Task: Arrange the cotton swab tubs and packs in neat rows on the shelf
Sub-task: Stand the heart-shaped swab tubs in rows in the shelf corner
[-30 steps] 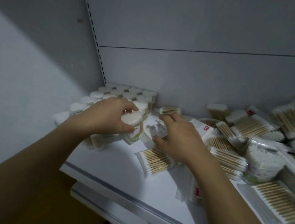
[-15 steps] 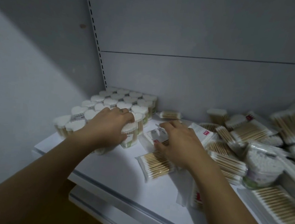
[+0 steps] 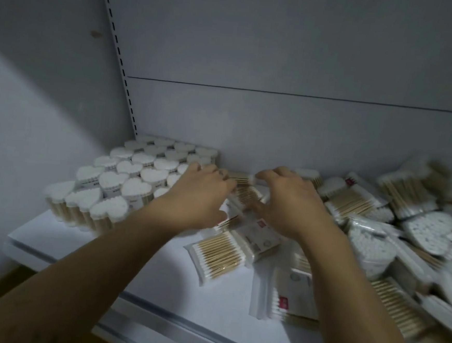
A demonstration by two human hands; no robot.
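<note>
a person's left hand [image 3: 198,196] and right hand [image 3: 290,203] arch from either side over a clear flat pack of wooden-stemmed cotton swabs [image 3: 244,193] near the back of the white shelf [image 3: 157,279], fingers bent down around it; blur hides whether either grips it. white heart-shaped tubs [image 3: 126,182] stand in tight rows in the left corner, while a loose heap of packs and tubs [image 3: 404,228] sprawls to the right. the step looks like starting a pack row; next, the pack needs lifting clear and setting just beside the tubs. bare shelf lies in front, toward the near edge
</note>
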